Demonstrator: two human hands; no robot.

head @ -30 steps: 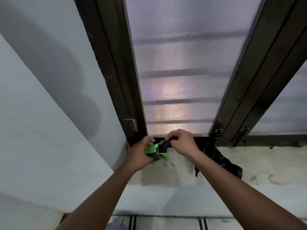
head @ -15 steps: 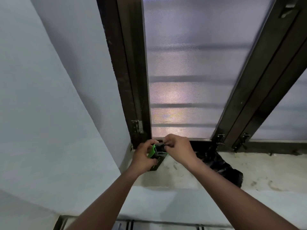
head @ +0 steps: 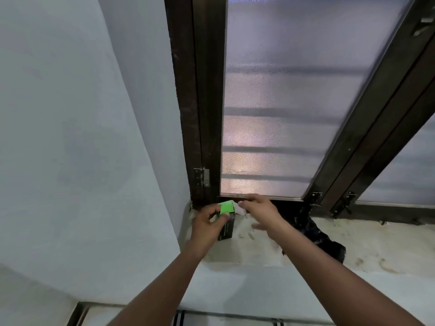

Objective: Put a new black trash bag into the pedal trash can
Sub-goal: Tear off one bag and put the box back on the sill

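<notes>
While the left hand (head: 207, 223) grips the green-flapped box (head: 226, 222), the right hand (head: 260, 211) hovers loosely open.

Single head-worn wide-angle view, aimed forward and slightly down at a window sill (head: 353, 241) from close range, both forearms entering from the near bottom edge. Frosted window pane (head: 282, 102) and its dark frame (head: 195, 90) fill the far centre and right, a pale wall (head: 70, 137) takes the left, with wide-angle bending at the edges. No second view, so nothing is shared.
</notes>
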